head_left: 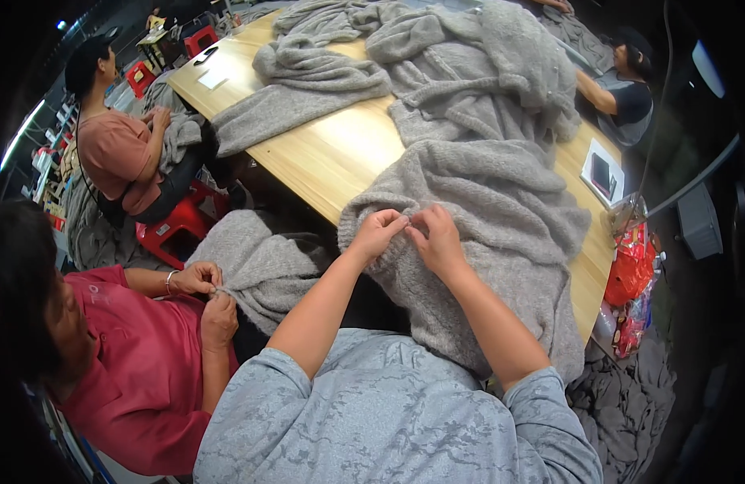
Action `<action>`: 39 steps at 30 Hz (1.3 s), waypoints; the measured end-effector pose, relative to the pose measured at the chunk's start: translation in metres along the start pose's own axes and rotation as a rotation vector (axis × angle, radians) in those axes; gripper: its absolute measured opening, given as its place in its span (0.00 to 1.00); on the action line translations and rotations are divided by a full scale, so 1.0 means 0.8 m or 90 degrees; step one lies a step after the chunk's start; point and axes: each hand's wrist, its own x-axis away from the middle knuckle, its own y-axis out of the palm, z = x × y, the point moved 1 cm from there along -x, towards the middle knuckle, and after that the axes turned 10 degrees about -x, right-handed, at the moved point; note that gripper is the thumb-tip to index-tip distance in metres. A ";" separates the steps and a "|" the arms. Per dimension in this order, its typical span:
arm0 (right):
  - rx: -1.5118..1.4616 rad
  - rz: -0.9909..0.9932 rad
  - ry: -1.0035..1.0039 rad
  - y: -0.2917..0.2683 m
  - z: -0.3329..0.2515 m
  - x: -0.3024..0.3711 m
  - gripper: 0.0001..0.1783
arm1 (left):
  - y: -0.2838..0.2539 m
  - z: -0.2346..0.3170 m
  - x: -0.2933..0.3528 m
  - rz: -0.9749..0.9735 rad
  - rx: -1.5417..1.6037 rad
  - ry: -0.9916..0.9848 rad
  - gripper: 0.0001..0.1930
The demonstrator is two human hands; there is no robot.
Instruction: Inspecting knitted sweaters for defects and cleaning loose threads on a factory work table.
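Observation:
A fluffy grey knit garment (pixel 485 202) spreads over the near table edge and hangs down in front of me. My left hand (pixel 378 235) is closed in a pinch on a fold of it, thumb and forefinger together. Close beside it, my right hand (pixel 435 238) pinches the same knit with bent fingers. The two sets of fingertips almost meet. Whether a needle or thread lies between them is too small to make out.
More grey knit pieces (pixel 316 89) lie across the wooden table (pixel 308 165). A co-worker in a red shirt (pixel 139 355) handles grey knit at my left. Two others sit around the table. At the right are a phone on a white tray (pixel 588 187) and a red bag (pixel 630 266).

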 end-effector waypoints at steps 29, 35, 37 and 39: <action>-0.011 0.054 0.085 -0.083 0.022 0.050 0.07 | -0.001 0.015 0.019 0.066 0.195 -0.107 0.28; 0.056 -0.010 0.031 -0.027 0.022 0.062 0.12 | 0.011 0.043 0.039 0.247 -0.245 0.032 0.30; 0.064 0.015 -0.086 -0.029 0.022 0.066 0.13 | 0.020 0.063 0.058 0.308 -0.601 0.205 0.33; 0.073 0.016 -0.155 -0.032 0.019 0.069 0.13 | 0.039 0.075 0.071 0.301 -0.755 0.405 0.27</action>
